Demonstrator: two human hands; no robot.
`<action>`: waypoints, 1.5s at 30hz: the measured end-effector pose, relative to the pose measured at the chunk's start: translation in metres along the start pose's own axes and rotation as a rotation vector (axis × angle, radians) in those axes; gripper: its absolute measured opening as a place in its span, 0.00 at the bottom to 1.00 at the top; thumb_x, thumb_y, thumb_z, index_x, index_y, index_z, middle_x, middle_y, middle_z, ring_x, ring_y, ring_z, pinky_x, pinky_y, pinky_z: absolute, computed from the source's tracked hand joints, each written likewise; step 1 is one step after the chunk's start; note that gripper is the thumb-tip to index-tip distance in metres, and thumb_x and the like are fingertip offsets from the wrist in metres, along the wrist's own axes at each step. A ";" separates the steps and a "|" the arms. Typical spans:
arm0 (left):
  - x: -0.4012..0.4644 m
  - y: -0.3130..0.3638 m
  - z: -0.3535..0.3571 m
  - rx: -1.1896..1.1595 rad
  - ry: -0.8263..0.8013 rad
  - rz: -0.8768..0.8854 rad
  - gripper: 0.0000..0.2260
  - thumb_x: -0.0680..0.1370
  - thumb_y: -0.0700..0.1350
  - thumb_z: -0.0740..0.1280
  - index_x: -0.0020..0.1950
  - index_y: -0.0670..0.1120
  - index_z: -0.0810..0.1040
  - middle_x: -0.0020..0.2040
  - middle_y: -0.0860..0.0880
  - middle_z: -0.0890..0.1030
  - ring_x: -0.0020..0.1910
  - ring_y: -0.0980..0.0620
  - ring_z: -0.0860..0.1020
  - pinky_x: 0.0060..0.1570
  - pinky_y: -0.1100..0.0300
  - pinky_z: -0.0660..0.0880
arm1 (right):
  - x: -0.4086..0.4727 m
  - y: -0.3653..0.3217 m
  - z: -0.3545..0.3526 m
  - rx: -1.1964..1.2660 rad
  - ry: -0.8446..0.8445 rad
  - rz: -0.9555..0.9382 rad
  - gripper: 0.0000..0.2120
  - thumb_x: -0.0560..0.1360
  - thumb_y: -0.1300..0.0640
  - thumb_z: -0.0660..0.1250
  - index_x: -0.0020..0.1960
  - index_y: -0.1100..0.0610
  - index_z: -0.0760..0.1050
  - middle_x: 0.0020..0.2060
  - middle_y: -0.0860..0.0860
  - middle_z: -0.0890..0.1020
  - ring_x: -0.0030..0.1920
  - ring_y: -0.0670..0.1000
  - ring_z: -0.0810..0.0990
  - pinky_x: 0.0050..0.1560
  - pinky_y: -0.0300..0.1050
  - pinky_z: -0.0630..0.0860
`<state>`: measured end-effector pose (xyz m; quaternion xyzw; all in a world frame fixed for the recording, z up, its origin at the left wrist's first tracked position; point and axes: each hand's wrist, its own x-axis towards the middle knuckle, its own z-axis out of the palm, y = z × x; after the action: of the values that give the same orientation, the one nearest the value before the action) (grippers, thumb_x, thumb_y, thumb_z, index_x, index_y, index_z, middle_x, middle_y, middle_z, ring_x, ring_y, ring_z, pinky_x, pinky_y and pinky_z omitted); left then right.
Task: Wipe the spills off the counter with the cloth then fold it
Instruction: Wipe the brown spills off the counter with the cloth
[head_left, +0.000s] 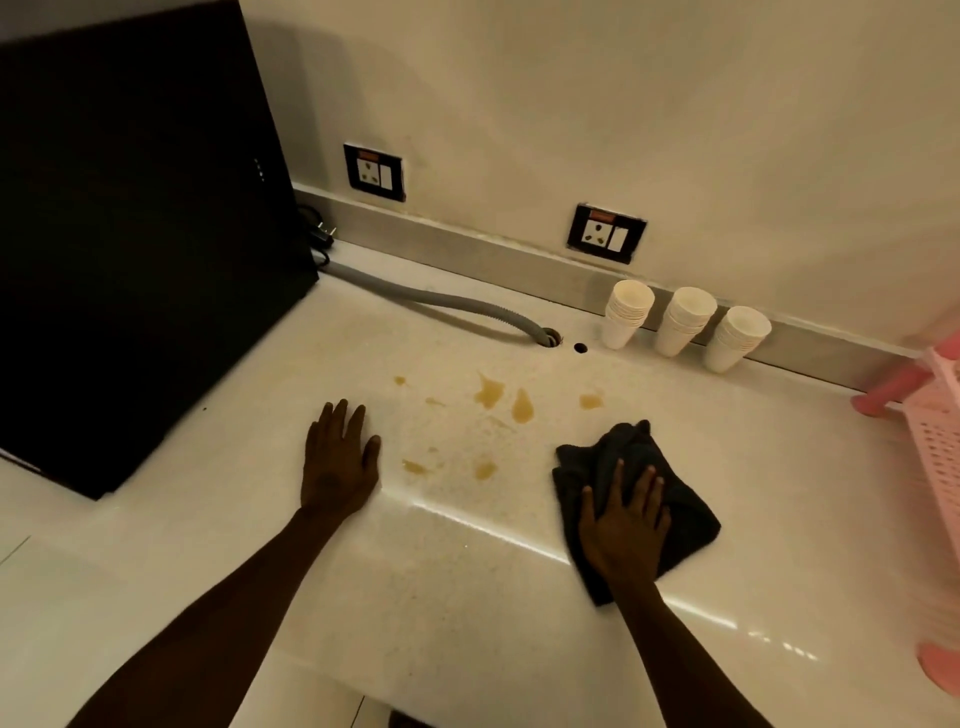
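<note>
Several yellow-brown spills dot the white counter between my two hands. A dark crumpled cloth lies on the counter to the right of the spills, near the front edge. My right hand rests flat on the cloth's near part, fingers spread, pressing it down. My left hand lies flat on the bare counter left of the spills, fingers apart, holding nothing.
A large black appliance fills the left. A grey hose runs from it into a counter hole. Three stacks of white paper cups stand by the back wall. A pink plastic rack sits at the right edge. Two wall sockets are behind.
</note>
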<state>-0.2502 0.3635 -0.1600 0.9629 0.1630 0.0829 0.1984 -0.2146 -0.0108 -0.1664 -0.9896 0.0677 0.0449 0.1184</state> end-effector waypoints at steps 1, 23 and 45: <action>0.001 -0.001 0.001 -0.002 -0.006 0.003 0.28 0.84 0.54 0.54 0.81 0.43 0.62 0.82 0.40 0.59 0.83 0.41 0.53 0.82 0.44 0.51 | -0.006 -0.005 0.004 -0.001 0.002 -0.027 0.35 0.81 0.35 0.45 0.82 0.50 0.41 0.82 0.61 0.45 0.82 0.62 0.44 0.80 0.64 0.49; 0.021 -0.027 0.006 0.011 -0.076 0.045 0.28 0.83 0.57 0.61 0.80 0.44 0.65 0.81 0.41 0.63 0.82 0.43 0.57 0.81 0.45 0.53 | -0.051 -0.108 0.040 -0.004 -0.002 -0.316 0.44 0.76 0.25 0.45 0.83 0.50 0.43 0.83 0.55 0.47 0.82 0.57 0.44 0.80 0.58 0.43; 0.040 -0.046 0.010 0.076 -0.102 0.039 0.36 0.81 0.63 0.48 0.84 0.47 0.47 0.84 0.42 0.51 0.84 0.44 0.47 0.82 0.46 0.46 | -0.078 -0.208 0.072 0.080 -0.021 -0.393 0.37 0.81 0.33 0.43 0.83 0.53 0.46 0.82 0.51 0.52 0.82 0.52 0.47 0.80 0.58 0.43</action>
<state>-0.2236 0.4141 -0.1841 0.9757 0.1366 0.0312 0.1682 -0.2665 0.2169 -0.1807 -0.9777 -0.1265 0.0283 0.1650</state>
